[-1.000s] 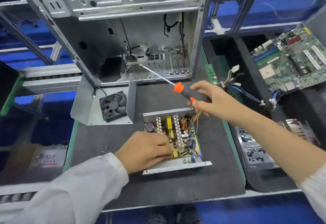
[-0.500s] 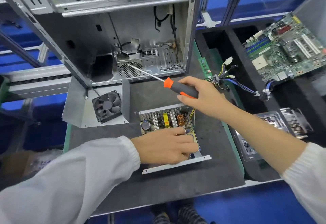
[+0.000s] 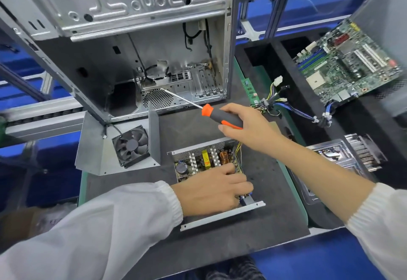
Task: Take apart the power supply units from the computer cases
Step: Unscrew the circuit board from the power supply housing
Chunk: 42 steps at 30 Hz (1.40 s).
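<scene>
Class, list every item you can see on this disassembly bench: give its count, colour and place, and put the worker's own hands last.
Computer case: one, bare silver metal, open and stripped, standing at the back of the mat.
Power supply unit: one, silver tray, lid off, circuit board exposed, centre of mat.
Cover panel with fan: one, grey panel, black fan, left of the power supply unit.
Screwdriver: one, orange and grey handle, held above the mat.
Motherboard: one, green, upper right, in a black bin.
Cable bundle: one, multicoloured, right edge of mat.
Heatsink: one, silver, right.
Mat: one, dark grey.
Left hand: rests on the board.
Right hand: grips the screwdriver.
</scene>
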### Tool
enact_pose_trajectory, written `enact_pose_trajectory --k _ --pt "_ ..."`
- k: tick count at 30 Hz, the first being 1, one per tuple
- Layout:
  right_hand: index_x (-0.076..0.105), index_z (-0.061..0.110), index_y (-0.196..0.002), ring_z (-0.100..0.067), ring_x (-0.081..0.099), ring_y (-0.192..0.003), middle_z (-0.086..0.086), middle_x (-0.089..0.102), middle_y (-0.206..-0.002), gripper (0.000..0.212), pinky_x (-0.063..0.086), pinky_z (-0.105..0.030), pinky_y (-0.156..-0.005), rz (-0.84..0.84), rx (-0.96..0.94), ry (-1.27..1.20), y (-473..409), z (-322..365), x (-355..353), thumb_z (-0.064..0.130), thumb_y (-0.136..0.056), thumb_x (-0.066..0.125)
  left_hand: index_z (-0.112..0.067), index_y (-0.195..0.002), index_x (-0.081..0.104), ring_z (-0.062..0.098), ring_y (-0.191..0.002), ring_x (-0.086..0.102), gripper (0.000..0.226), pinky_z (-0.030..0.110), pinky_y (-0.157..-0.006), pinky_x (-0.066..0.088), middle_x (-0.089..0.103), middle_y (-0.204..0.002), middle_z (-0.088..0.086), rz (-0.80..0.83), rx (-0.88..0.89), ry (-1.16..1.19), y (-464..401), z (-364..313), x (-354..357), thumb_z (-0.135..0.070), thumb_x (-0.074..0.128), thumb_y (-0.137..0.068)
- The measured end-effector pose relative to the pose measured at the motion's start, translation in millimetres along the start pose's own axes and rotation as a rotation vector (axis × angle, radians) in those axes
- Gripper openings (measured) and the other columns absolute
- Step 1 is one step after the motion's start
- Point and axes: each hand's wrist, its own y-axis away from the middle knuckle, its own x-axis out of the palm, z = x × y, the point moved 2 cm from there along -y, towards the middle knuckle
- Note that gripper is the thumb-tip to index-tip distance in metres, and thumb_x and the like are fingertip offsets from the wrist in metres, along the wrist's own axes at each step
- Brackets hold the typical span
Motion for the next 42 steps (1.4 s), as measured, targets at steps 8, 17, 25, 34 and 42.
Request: enact_pose_trajectory --k 8,17,25,34,42 --pt "0.058 0.023 -0.102 0.003 0.051 -0.056 0.011 0.056 -0.074 0.015 0.037 -0.008 -0.052 0.0 0.021 -0.009 -1 2 0 0.018 -0.089 0.064 -0.027 -0.058 0.057 0.016 -0.083 0.045 0.027 0.03 -0.073 0.029 0.052 -0.089 -0.006 -0.012 -0.032 0.025 -1 3 0 -0.014 0.065 -0.08" --pt "0.059 0.025 -0.103 0.0 0.053 -0.062 0.007 0.06 -0.08 0.017 0.044 -0.015 -0.058 0.011 0.034 0.011 0 7 -1 0.018 -0.089 0.065 -0.027 -0.059 0.058 0.016 -0.083 0.047 0.028 0.029 -0.074 0.03 0.053 -0.089 -0.006 -0.001 -0.015 0.035 0 3 1 -0.014 0.063 -0.083" --pt "0.065 0.021 -0.097 -0.003 0.05 -0.041 0.007 0.068 -0.072 0.022 0.037 -0.013 -0.042 -0.003 -0.006 -0.095 22 46 -62 0.019 -0.079 0.078 -0.023 -0.089 0.077 0.016 -0.074 0.05 0.013 0.03 -0.066 0.037 0.056 -0.074 -0.001 -0.212 -0.36 0.287 30 17 -34 -0.016 0.077 -0.078" --pt "0.065 0.01 -0.093 -0.009 0.052 -0.045 0.005 0.069 -0.074 0.022 0.04 -0.016 -0.041 -0.108 -0.205 -0.235 46 82 -72 0.021 -0.079 0.078 -0.021 -0.09 0.074 0.001 -0.045 0.031 0.017 0.005 -0.048 0.031 0.039 -0.049 -0.01 -1.04 -1.376 1.094 63 1 -56 -0.016 0.059 -0.096" --pt "0.058 0.017 -0.089 -0.027 0.062 -0.062 -0.008 0.067 -0.074 0.015 0.044 -0.022 -0.055 -0.179 -0.385 -0.147 78 82 -43 0.027 -0.081 0.066 -0.016 -0.088 0.071 0.002 -0.045 0.034 0.029 0.018 -0.049 0.029 0.04 -0.047 -0.016 -1.156 -1.662 1.244 26 -11 -22 -0.021 0.046 -0.102"
